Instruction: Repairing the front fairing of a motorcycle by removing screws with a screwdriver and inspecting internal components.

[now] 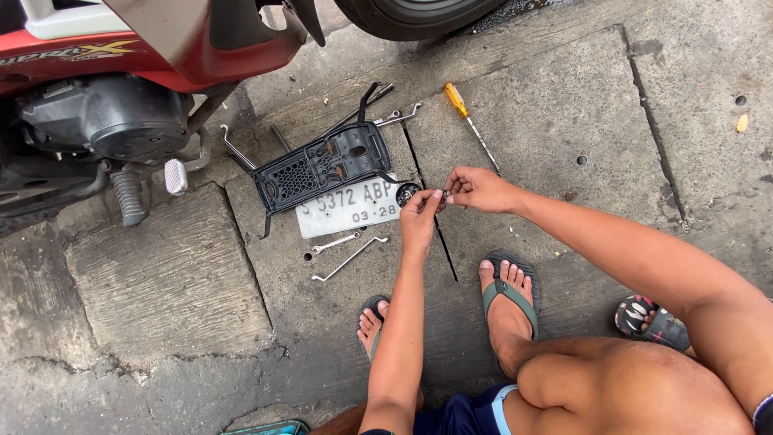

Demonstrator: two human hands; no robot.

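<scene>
My left hand (420, 216) and my right hand (477, 189) meet over the concrete, fingertips pinched together on a small metal part (445, 193) held between them. Just left of my hands lies a small round black cap (407, 193). Beside it sits a white licence plate (348, 207), partly covered by a black plastic grille panel (320, 167). I squat with my feet in flip-flops (507, 292) below my hands.
A red motorcycle (113, 89) stands at the upper left, its tyre (415, 14) at the top. Wrenches (348, 251) lie below the plate, more tools (386, 117) behind the panel, and an orange-handled screwdriver (465, 114) to the right. Another person's sandalled foot (652, 321) is at the right.
</scene>
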